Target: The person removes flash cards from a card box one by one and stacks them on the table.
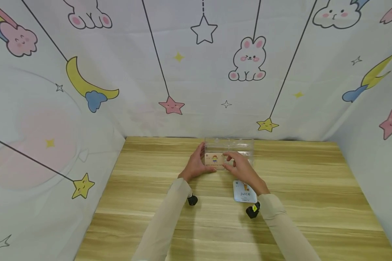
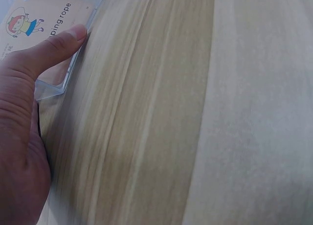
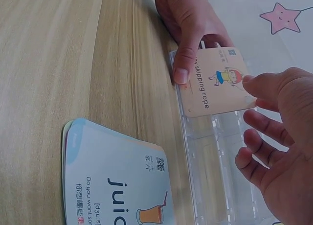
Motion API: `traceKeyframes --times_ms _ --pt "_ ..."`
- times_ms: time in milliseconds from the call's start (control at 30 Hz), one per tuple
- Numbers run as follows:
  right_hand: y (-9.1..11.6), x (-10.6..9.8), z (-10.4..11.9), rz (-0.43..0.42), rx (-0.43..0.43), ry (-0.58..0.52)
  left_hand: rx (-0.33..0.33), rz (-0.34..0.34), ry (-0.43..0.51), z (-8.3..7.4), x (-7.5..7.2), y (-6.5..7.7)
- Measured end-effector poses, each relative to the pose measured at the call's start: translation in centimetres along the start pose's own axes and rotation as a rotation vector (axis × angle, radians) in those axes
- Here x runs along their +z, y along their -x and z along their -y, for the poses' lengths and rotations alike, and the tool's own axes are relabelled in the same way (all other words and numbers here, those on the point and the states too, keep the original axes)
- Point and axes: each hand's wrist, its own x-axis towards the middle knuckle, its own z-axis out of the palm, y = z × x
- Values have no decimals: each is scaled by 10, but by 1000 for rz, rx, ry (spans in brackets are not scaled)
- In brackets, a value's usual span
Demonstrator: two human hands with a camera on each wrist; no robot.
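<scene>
A peach-coloured flash card (image 3: 210,88) with a picture of a child skipping rope stands tilted in the left part of a clear plastic card holder (image 1: 241,145). My left hand (image 1: 196,164) grips the holder's left end. Its thumb lies over the front edge and the card's lower part, while the fingers go behind, mostly hidden. My right hand (image 1: 243,169) pinches the card's upper right corner between thumb and index finger; its other fingers are loosely bent over the holder's vacant slots.
In front of the holder, below my right hand, lies a small stack of cards (image 3: 117,176) topped by a blue "juice" card. The wood-grain table (image 1: 143,203) meets a white curtain (image 1: 196,79) printed with stars and rabbits, close behind the holder.
</scene>
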Motion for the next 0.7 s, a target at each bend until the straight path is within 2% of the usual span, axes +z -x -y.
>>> traceKeyframes --times_ms 133,433,700 --pt "-1 0 1 2 5 11 13 -6 0 -2 0 1" --pt "-2 1 -1 -4 10 14 -2 -7 -3 -3 0 2" --pt "-2 1 -1 -29 -13 -2 -4 -3 -10 -4 -1 2"
